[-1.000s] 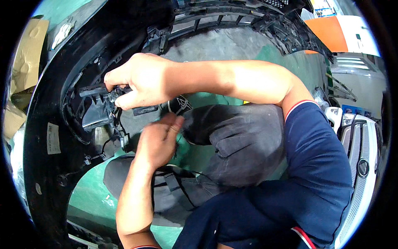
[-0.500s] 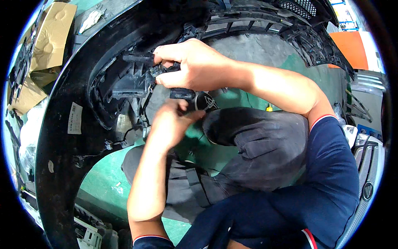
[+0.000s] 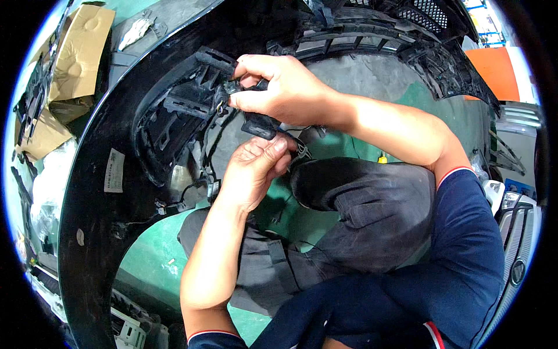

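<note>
- Black plastic fills most of the view: a car bumper cover [image 3: 87, 192] lies inner side up, curving round the seated person's grey-trousered knees [image 3: 360, 198].
- Since a second ago the whole bumper has slid to the right and lower in the view, and both hands have climbed with it toward the grille bracket [image 3: 180, 110]; half a second ago they were already close to where they are now.
- Right hand [image 3: 285, 87] is clenched round a small black connector block [image 3: 258, 123] at the bracket's edge, thumb and forefinger pinching its upper end.
- Left hand [image 3: 256, 168] sits just beneath, fingertips closed on the block's lower end where thin wires [image 3: 299, 148] trail out.
- To my eye the work has moved from steadying the bumper to fine fiddling at the plug.
- Block's long axis runs slantwise, upper-left to lower-right, its wire end pointing down toward the knees.
- Cardboard [image 3: 75, 52] lies beyond the bumper's outer rim.
</note>
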`<state>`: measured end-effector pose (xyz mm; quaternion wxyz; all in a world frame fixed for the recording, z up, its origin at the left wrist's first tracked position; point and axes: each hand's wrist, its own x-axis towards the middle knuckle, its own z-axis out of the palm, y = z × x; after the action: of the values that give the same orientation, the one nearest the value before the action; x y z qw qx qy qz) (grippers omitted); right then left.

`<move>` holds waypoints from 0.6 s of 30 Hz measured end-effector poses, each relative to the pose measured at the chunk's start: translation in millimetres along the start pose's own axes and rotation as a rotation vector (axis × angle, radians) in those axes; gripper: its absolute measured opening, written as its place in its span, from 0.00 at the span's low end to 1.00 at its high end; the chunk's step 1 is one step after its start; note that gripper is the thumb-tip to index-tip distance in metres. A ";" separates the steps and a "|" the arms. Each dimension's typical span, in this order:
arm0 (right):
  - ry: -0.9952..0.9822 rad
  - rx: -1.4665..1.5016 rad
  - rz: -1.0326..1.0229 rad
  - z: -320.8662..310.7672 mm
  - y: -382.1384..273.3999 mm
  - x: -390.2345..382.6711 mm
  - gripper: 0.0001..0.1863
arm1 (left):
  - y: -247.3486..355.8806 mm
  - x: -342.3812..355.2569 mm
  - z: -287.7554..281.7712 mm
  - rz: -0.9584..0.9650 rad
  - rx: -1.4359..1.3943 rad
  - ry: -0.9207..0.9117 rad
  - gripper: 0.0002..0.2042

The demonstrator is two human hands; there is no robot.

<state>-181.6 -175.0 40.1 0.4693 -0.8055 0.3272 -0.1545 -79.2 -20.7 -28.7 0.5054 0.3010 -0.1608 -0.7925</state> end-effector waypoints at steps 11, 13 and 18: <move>0.021 -0.100 0.024 -14.3 15.6 -10.9 0.17 | 57.3 -46.4 -35.9 0.576 -0.038 0.218 0.18; 0.022 -0.091 0.024 -13.5 15.1 -9.2 0.17 | 64.5 -48.9 -50.1 0.621 -0.207 0.291 0.20; 0.015 -0.107 0.006 -13.0 16.1 -8.3 0.21 | 62.7 -49.2 -62.9 0.726 -0.194 0.723 0.23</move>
<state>-201.1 -183.5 33.4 0.4236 -0.8272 0.3410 -0.1413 20.3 -0.8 -26.4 0.7966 0.4319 0.0041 -0.4229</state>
